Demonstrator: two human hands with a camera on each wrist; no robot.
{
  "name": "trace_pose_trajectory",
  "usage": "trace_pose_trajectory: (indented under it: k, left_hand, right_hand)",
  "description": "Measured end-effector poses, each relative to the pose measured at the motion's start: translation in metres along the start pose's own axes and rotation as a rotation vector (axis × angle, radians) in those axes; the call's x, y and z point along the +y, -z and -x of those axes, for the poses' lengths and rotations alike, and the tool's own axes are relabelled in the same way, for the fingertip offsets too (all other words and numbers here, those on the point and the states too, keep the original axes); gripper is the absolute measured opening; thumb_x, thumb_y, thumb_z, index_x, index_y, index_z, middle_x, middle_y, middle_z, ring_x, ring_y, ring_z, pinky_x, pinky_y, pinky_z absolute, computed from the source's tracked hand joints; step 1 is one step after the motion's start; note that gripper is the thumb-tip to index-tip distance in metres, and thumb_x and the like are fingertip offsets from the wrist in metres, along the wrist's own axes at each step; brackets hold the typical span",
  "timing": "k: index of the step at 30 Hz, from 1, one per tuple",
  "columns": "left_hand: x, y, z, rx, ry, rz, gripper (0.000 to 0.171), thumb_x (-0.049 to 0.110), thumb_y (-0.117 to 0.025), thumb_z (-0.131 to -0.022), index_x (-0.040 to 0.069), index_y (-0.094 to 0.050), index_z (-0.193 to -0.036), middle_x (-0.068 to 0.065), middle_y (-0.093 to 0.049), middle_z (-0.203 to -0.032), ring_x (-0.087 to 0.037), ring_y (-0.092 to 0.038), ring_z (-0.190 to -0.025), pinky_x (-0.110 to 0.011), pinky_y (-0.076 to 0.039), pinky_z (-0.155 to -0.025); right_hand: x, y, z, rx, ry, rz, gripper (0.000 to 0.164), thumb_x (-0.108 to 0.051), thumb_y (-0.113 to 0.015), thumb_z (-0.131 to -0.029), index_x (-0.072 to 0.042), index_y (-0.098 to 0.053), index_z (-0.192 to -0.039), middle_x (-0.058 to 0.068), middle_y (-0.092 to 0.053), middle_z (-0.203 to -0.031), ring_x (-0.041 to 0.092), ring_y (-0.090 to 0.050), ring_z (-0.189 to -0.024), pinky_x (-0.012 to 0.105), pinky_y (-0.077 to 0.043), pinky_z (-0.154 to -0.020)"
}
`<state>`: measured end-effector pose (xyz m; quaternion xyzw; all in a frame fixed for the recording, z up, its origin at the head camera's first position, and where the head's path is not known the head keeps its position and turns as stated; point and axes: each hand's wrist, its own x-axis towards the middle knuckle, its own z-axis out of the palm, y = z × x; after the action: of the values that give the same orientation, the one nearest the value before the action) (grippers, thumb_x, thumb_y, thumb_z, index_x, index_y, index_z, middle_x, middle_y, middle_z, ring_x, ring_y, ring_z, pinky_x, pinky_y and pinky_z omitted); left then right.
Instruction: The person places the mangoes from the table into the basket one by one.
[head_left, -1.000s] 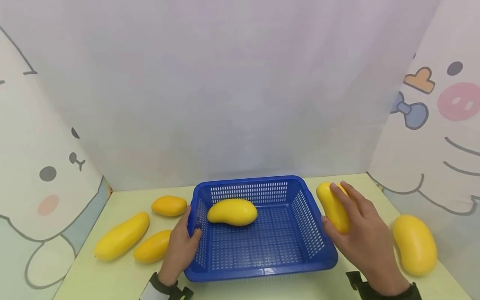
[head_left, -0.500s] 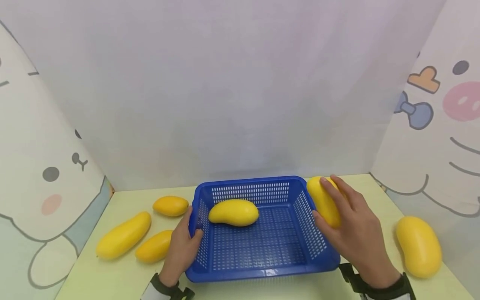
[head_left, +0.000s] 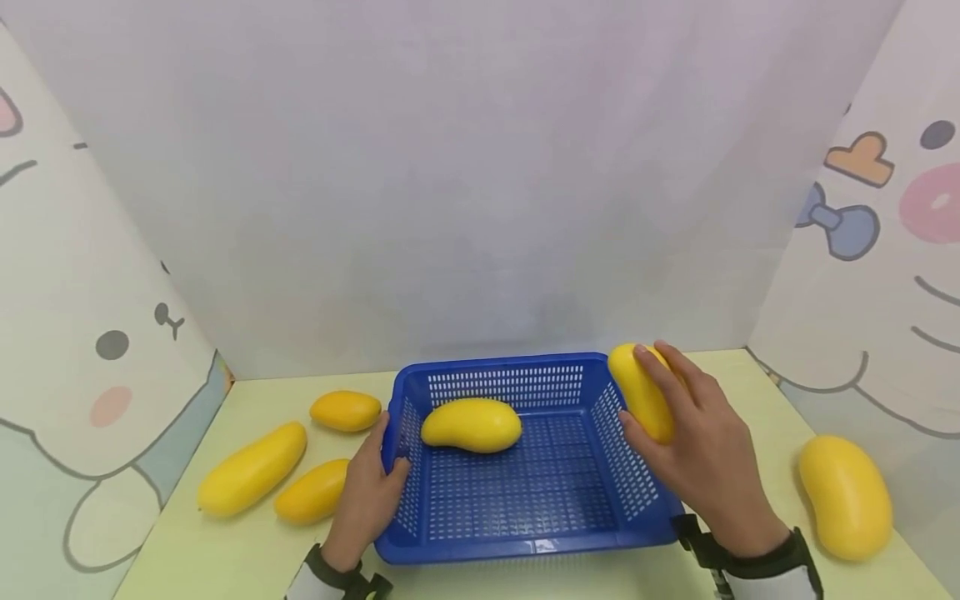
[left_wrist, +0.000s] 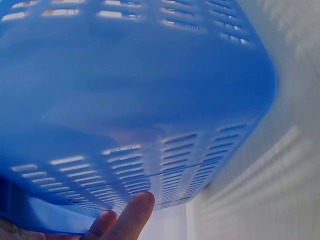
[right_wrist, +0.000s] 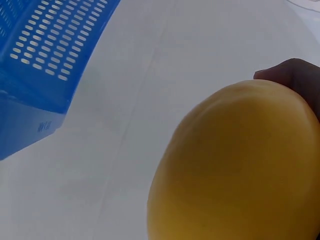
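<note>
Head view: yellow mango (head_left: 637, 387) held in the right hand's (head_left: 705, 454) grip, just beside the basket's (head_left: 487, 553) right rim. Left hand (head_left: 367, 492) pinches the left rim, apparently to steady it. Second mango (head_left: 472, 425) lies inside; four other mangoes (head_left: 253, 469) rest on the counter (head_left: 195, 550).

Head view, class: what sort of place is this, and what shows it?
Probably a screened-off tabletop booth: a pale green table, a plain backdrop behind it and cartoon-printed side panels.
</note>
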<state>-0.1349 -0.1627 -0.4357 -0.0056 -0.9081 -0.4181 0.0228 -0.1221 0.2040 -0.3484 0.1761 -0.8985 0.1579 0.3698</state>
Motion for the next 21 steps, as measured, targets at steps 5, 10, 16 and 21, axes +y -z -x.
trace_pose_trajectory:
  k: [5,10,16,21]
  left_hand:
    - [0.000,0.000,-0.001,0.008,0.001,0.004,0.066,0.013,-0.050,-0.090,0.006,-0.018,-0.147,-0.017,-0.024,-0.150,-0.032,-0.028,-0.133,-0.050,-0.028,-0.104]
    - [-0.002,0.000,-0.001,0.014,-0.007,0.006,0.066,0.013,-0.050,-0.090,0.005,-0.019,-0.147,-0.018,-0.025,-0.149,-0.032,-0.028,-0.132,-0.050,-0.029,-0.104]
    - [-0.002,-0.001,-0.001,0.015,-0.009,0.011,0.066,0.012,-0.051,-0.089,0.004,-0.020,-0.147,-0.018,-0.025,-0.149,-0.033,-0.029,-0.132,-0.050,-0.030,-0.103]
    - [-0.001,-0.001,0.000,0.007,0.007,0.012,0.066,0.013,-0.050,-0.089,0.006,-0.019,-0.147,-0.016,-0.024,-0.150,-0.030,-0.028,-0.133,-0.049,-0.028,-0.105]
  right_hand:
    - [0.000,-0.006,-0.002,-0.018,-0.013,-0.010,0.078,-0.031,-0.070,-0.071,-0.024,-0.039,-0.142,0.012,-0.042,-0.140,0.031,-0.053,-0.096,0.040,-0.054,-0.055]
    - [-0.001,-0.010,-0.007,-0.008,0.010,-0.016,0.076,-0.032,-0.069,-0.072,-0.024,-0.039,-0.142,0.012,-0.043,-0.139,0.031,-0.053,-0.095,0.039,-0.053,-0.054]
    - [-0.001,-0.014,-0.011,-0.020,0.006,-0.020,0.075,-0.034,-0.068,-0.073,-0.025,-0.039,-0.142,0.012,-0.043,-0.139,0.029,-0.053,-0.095,0.037,-0.053,-0.054]
    - [0.000,-0.018,-0.013,-0.034,0.009,-0.019,0.075,-0.034,-0.067,-0.074,-0.025,-0.038,-0.142,0.011,-0.042,-0.140,0.028,-0.052,-0.093,0.036,-0.053,-0.054]
